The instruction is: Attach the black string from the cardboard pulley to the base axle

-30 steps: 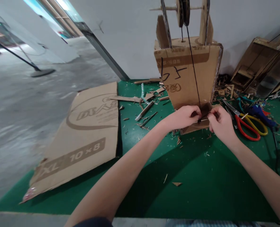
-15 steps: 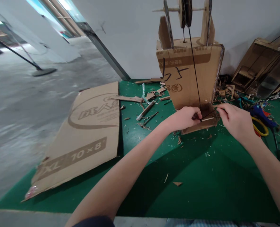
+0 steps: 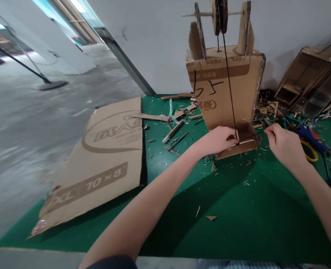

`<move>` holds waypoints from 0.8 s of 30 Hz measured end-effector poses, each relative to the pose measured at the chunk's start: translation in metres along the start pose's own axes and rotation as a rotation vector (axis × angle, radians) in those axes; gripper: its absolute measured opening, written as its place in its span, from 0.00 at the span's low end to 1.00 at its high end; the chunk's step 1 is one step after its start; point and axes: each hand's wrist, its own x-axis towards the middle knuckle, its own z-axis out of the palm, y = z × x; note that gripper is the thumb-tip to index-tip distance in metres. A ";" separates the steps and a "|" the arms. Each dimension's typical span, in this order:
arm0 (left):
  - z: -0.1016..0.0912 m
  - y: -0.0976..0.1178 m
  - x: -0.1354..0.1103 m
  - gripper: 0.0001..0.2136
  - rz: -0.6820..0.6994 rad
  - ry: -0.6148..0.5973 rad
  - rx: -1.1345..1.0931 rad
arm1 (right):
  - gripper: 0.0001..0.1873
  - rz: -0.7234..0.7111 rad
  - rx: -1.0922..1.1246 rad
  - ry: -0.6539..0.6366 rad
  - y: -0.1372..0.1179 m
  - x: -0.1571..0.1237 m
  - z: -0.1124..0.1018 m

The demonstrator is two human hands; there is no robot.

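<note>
A cardboard model (image 3: pixel 224 84) stands upright, with a double cardboard wheel (image 3: pixel 219 16) on a wooden axle between two posts. From the wheel a black string (image 3: pixel 230 80) runs down to a small open cardboard box (image 3: pixel 235 149) at the base. My left hand (image 3: pixel 221 138) is closed in a pinch on a thin wooden stick (image 3: pixel 246 142) at the box, where the string meets it in a dark knot. To the right of the box, my right hand (image 3: pixel 285 144) pinches the string's loose end, which stretches between both hands.
A large cardboard sheet (image 3: pixel 109 149) overhangs the left edge of the green table (image 3: pixel 238 224). Cardboard scraps (image 3: pixel 179 112) lie beside the model. On the right are yellow-handled scissors (image 3: pixel 309 151), a clear bottle (image 3: pixel 319 95) and another cardboard construction (image 3: pixel 299 78). A wall rises behind.
My right hand has moved a little to the right, away from the box, with the string end. My left hand stays at the stick.
</note>
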 end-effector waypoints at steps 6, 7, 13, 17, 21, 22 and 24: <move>-0.002 0.003 -0.002 0.10 -0.034 -0.030 0.039 | 0.10 0.096 0.116 -0.188 0.009 -0.027 -0.011; -0.002 0.002 -0.002 0.10 -0.035 -0.028 0.055 | 0.10 0.122 0.142 -0.202 0.011 -0.032 -0.012; 0.000 -0.001 -0.002 0.11 0.015 -0.002 0.133 | 0.11 0.215 0.293 -0.219 0.017 -0.043 -0.008; -0.001 0.000 -0.003 0.11 0.012 -0.002 0.169 | 0.11 0.252 0.318 -0.221 0.020 -0.043 -0.005; -0.001 0.002 -0.004 0.11 -0.005 -0.001 0.151 | 0.10 0.264 0.290 -0.218 0.020 -0.048 0.002; -0.001 0.003 -0.004 0.11 -0.011 -0.002 0.141 | 0.10 0.256 0.273 -0.208 0.019 -0.049 0.003; -0.001 0.006 -0.004 0.10 -0.030 -0.010 0.123 | 0.09 0.199 0.220 -0.165 0.018 -0.050 0.004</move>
